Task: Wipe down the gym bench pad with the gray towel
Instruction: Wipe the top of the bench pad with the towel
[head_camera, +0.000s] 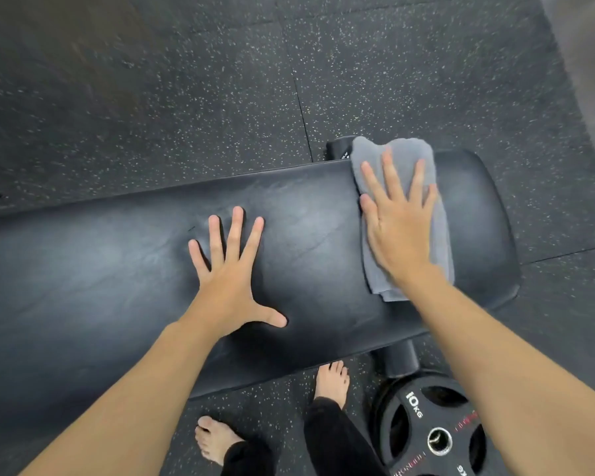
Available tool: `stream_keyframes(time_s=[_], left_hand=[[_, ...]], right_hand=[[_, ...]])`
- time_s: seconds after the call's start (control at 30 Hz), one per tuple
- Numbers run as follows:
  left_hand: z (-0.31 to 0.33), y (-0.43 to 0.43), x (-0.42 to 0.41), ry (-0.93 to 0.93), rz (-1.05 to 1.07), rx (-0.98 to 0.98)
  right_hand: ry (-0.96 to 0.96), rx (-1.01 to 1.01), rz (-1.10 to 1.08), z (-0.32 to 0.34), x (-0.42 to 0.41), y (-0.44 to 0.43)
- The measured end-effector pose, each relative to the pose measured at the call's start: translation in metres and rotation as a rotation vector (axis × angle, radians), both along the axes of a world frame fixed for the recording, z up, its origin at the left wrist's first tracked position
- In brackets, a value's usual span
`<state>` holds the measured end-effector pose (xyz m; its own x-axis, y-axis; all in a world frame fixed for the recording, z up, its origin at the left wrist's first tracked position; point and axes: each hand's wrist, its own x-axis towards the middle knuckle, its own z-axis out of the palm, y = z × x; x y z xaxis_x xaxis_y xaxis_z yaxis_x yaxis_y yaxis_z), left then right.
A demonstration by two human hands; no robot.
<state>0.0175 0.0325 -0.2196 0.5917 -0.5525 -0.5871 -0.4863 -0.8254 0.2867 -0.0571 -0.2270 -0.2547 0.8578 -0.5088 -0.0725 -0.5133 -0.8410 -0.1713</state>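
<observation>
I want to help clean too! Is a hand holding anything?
Nothing is gripped. The right hand presses flat, fingers spread, on the folded gray towel's middle; the left hand rests bare on the black padded bench.

Counts at the bench
One black padded gym bench (pixel 117 269), one folded gray towel (pixel 406 159) under right fingers, one black 10 kg plate (pixel 433 438), two hands, two bare feet.
</observation>
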Motion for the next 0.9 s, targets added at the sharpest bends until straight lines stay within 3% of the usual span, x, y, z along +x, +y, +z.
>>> stream_keyframes(time_s=[0.17,0.27,0.33,0.43,0.63,0.8,0.9], left_hand=[[0.002,0.025,-0.002,-0.074,0.085,-0.115],[0.009,0.079,-0.003,-0.086,0.125,-0.036],[0.014,0.125,0.005,-0.105,0.173,0.023],[0.014,0.186,0.024,-0.133,0.224,0.066],[0.008,0.260,0.042,-0.074,0.146,-0.069],[0.013,0.315,0.057,-0.082,0.170,-0.078],[0.018,0.364,0.073,-0.124,0.244,0.043]], right_hand=[[0.003,0.100,0.306,0.003,-0.005,0.182],[0.040,0.061,0.556,0.007,-0.022,0.167],[0.056,0.001,0.533,0.007,-0.035,0.129],[0.054,-0.017,0.266,0.006,-0.053,0.114],[-0.011,0.000,0.078,-0.001,-0.058,0.278],[0.031,0.074,0.239,0.001,-0.008,0.432],[0.076,0.071,0.473,0.005,0.019,0.451]])
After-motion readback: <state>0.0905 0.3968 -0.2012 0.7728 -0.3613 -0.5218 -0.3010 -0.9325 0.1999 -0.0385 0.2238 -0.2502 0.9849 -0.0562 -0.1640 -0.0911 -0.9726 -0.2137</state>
